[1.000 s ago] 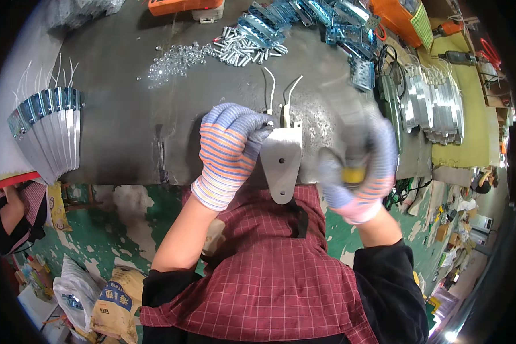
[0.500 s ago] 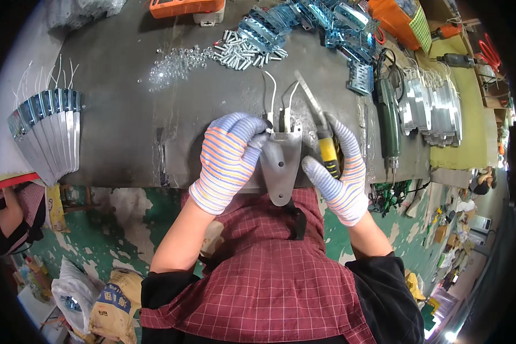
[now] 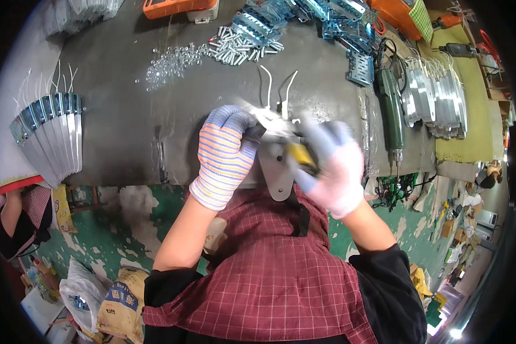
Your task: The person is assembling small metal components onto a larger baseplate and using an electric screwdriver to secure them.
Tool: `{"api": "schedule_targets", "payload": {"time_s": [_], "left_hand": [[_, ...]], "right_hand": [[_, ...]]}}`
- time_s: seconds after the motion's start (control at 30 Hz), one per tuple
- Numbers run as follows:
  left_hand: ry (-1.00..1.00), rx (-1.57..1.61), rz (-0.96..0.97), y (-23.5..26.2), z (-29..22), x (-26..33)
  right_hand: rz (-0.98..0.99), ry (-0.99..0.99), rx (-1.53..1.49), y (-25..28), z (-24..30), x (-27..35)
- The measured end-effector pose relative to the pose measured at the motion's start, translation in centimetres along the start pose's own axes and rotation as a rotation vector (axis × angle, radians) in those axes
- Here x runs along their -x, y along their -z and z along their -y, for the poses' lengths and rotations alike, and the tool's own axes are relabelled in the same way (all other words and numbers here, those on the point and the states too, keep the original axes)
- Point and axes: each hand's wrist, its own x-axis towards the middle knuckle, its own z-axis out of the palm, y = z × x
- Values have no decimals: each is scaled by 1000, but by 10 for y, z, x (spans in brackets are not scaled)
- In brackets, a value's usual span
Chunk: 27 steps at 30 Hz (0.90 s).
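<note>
The metal plate (image 3: 279, 172) sits at the near edge of the workbench (image 3: 126, 132), pinned by the gloved left hand (image 3: 223, 152), fingers curled over its left side. Since half a second ago the right hand (image 3: 329, 163), now blurred, has closed around the yellow-handled screwdriver (image 3: 301, 157) and swung it over the plate, so fastening looks underway. Beyond the plate lie loose screws (image 3: 238, 49).

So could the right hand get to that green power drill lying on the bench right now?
Probably not at once: the right hand is gripping a yellow-handled tool over the metal plate. The green drill lies just beyond it, nothing between.
</note>
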Motion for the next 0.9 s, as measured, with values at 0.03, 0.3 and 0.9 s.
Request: {"api": "schedule_targets", "payload": {"time_s": [0.03,0.3,0.9], "left_hand": [[-2,10,-3,-1,1,-2],[183,554,-433,7,9,8],[279,-600,-313,76,38,2]], "right_hand": [[114,-42,47,1,-2,-4],[-183,-558,-1163,6,-14,17],[-511,-83,530,14,-87,-15]]}}
